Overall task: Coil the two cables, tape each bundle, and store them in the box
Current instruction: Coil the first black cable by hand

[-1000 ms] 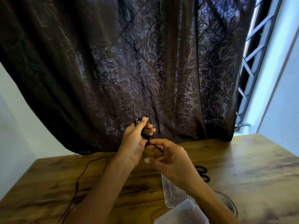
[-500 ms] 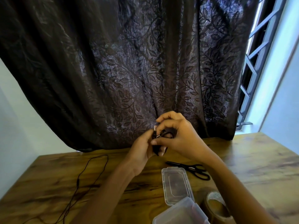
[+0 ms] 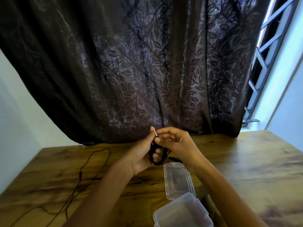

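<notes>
Above table [image 3: 246, 161]: coiled cable [image 3: 157, 155] gripped in left hand [image 3: 141, 158]; right hand [image 3: 178, 143] seemingly pinching its plug.

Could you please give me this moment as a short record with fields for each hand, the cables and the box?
left hand: grips the coiled black cable above the table
right hand: fingertips at the coil's metal plug
second cable: loose, uncoiled, left on the table
box: clear plastic, open, its lid flat behind it
scissors: mostly hidden behind right hand
</notes>
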`<state>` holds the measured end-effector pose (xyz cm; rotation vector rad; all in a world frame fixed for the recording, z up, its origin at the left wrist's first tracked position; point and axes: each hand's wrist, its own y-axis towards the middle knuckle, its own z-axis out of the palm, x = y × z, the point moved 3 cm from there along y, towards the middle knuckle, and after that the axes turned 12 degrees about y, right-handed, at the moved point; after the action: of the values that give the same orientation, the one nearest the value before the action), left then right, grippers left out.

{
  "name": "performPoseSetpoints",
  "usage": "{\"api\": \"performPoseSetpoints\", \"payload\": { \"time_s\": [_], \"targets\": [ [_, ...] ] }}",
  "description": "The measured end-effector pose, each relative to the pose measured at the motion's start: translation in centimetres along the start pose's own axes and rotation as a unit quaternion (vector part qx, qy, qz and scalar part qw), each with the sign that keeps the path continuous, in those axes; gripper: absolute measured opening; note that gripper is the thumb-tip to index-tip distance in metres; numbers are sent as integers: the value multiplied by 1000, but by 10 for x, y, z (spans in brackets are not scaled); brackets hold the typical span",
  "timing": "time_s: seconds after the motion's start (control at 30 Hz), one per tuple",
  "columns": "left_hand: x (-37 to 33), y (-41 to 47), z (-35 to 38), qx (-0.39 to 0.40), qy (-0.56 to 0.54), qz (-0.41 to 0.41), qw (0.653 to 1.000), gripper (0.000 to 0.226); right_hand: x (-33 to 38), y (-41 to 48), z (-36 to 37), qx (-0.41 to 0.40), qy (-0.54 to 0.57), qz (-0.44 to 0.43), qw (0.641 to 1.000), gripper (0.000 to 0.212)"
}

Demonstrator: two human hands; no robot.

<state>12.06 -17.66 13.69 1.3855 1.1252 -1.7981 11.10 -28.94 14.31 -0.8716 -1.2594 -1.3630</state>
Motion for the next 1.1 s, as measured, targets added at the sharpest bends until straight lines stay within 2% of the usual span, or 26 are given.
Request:
{"api": "performPoseSetpoints", "payload": {
  "time_s": [0.13, 0.27, 0.37, 0.5, 0.6, 0.73, 0.87, 1.0, 1.1],
  "targets": [
    [10, 2, -8, -76, 21, -29, 996, 47, -20, -1, 5, -11, 21, -3, 1000, 19],
    [22, 1, -13, -103, 36, -20, 994, 49, -38, -4, 7, -26, 34, -13, 999, 13],
    [32, -2, -19, -75, 29, -21, 997, 48, -53, -6, 10, -40, 39, -5, 998, 11],
    [45, 1, -25, -43, 24, -22, 999, 29, -66, -8, 9, -60, 14, 2, 998, 12],
    [52, 7, -32, -31, 24, -16, 999, 32, -72, -8, 8, -87, 31, 0, 996, 20],
    [58, 13, -48, 11, 53, 0, 999, 8, -80, -8, 12, -125, 74, 7, 989, 17],
    [70, 20, -63, 50, 65, 6, 997, 13, -99, -15, 21, -191, 123, 30, 973, 8],
    [93, 25, -73, 75, 105, -7, 992, 19, -122, -26, 23, -226, 155, 93, 957, 7],
    [117, 33, -77, 45, 113, -42, 992, 21, -138, -36, 23, -242, 127, 114, 955, 23]
  ]
}}
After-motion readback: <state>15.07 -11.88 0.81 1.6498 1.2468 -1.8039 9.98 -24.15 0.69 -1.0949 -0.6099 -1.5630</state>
